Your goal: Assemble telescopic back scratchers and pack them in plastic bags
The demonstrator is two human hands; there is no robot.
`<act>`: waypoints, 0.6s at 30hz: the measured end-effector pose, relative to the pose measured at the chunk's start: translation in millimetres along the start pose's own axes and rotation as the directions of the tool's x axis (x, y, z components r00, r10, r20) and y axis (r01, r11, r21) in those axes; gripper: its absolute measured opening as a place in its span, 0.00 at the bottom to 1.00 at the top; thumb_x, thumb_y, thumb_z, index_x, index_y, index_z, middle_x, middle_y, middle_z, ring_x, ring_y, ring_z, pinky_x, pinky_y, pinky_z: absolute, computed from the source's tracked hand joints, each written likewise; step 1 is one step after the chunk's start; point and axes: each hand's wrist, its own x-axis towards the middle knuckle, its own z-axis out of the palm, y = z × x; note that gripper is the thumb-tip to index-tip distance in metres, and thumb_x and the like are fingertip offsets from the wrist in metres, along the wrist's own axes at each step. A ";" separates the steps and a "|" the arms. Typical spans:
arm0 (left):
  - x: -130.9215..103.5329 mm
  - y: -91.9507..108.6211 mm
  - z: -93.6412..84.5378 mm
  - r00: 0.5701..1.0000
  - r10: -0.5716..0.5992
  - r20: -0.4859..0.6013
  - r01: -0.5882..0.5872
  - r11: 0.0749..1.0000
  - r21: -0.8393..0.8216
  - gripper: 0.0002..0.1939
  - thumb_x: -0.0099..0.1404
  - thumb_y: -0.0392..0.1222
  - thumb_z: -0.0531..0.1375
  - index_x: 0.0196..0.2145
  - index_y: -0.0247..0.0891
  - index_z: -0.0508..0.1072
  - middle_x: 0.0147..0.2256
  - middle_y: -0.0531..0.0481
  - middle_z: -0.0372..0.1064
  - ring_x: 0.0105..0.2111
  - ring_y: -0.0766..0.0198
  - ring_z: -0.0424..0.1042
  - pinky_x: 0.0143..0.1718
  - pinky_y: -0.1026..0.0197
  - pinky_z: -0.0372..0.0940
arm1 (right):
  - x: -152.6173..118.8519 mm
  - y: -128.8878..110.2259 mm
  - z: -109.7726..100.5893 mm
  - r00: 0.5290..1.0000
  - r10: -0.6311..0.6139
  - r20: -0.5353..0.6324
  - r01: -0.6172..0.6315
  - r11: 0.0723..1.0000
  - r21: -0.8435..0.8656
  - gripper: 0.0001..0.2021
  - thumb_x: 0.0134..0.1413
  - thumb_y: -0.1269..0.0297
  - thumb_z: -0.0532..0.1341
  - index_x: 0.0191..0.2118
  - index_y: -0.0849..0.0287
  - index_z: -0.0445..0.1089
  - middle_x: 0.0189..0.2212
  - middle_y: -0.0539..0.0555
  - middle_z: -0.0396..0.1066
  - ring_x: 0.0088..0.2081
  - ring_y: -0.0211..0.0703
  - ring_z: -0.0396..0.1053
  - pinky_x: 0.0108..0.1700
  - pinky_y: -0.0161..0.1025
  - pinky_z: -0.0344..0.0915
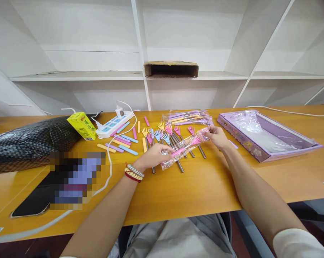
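Between my two hands a pink back scratcher in a clear plastic sleeve (185,146) is held at a slant over the table. My left hand (160,154) pinches its lower handle end, and my right hand (216,138) grips the upper end of the sleeve beside the claw-shaped head. Beneath and behind it lie several loose claw heads on metal rods (175,138), in pink, blue and yellow. Loose coloured handles (121,141) are scattered to the left of them. Farther back rests a pile of bagged back scratchers (189,116).
A purple display box (261,152) holding clear plastic stands at the right. At the left are a white power strip (115,123) with a cable, a yellow drink carton (82,125), a black wrapped bundle (35,139) and a phone (35,197). White shelves with a cardboard box (171,62) rise behind.
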 end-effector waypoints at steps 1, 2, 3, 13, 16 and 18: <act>0.2 0.2 0.4 1.000 0.000 -0.004 0.000 1.000 0.008 0.17 0.55 0.45 0.56 0.40 0.34 0.74 0.31 0.49 0.71 0.23 0.68 0.65 0.24 0.66 0.59 | 0.4 0.7 0.9 1.000 -0.005 -0.013 0.005 1.000 -0.016 0.06 0.38 0.65 0.61 0.24 0.63 0.66 0.21 0.49 0.66 0.22 0.32 0.60 0.25 0.32 0.55; 0.4 0.5 0.9 1.000 0.004 -0.011 -0.004 1.000 0.017 0.17 0.55 0.45 0.56 0.40 0.34 0.75 0.30 0.50 0.71 0.23 0.68 0.65 0.24 0.66 0.59 | 0.6 1.0 1.9 1.000 -0.007 -0.031 0.006 1.000 -0.031 0.05 0.38 0.66 0.61 0.23 0.63 0.66 0.20 0.48 0.65 0.21 0.32 0.59 0.25 0.32 0.54; 0.6 0.9 1.5 1.000 0.011 -0.019 -0.011 1.000 0.024 0.17 0.54 0.44 0.57 0.39 0.34 0.75 0.30 0.50 0.71 0.23 0.68 0.65 0.24 0.66 0.59 | 0.6 1.0 3.0 0.999 -0.005 -0.049 0.003 0.999 -0.044 0.05 0.38 0.66 0.60 0.23 0.63 0.65 0.19 0.47 0.64 0.21 0.32 0.58 0.24 0.31 0.53; 0.4 4.2 5.1 0.998 0.039 -0.040 -0.038 0.999 0.012 0.15 0.53 0.42 0.57 0.37 0.34 0.76 0.27 0.51 0.71 0.26 0.65 0.66 0.26 0.66 0.59 | -0.2 5.5 11.3 0.978 0.008 -0.210 -0.046 0.983 -0.179 0.07 0.36 0.63 0.61 0.19 0.62 0.65 0.15 0.47 0.61 0.19 0.32 0.56 0.21 0.32 0.52; 0.5 3.1 5.0 0.997 0.027 -0.068 -0.026 1.000 0.009 0.15 0.53 0.42 0.57 0.36 0.34 0.76 0.27 0.50 0.71 0.26 0.64 0.66 0.26 0.66 0.59 | 0.0 6.3 10.4 0.989 0.057 -0.138 -0.073 0.991 -0.115 0.08 0.38 0.62 0.61 0.23 0.62 0.68 0.17 0.48 0.64 0.20 0.33 0.58 0.22 0.32 0.54; 1.0 1.5 4.2 0.996 0.018 -0.087 -0.018 1.000 0.005 0.15 0.53 0.43 0.57 0.37 0.34 0.76 0.29 0.50 0.72 0.25 0.65 0.66 0.25 0.66 0.59 | 0.1 4.8 8.1 0.993 0.095 -0.074 -0.097 0.995 -0.017 0.09 0.40 0.60 0.60 0.24 0.61 0.68 0.17 0.48 0.64 0.19 0.33 0.58 0.20 0.32 0.54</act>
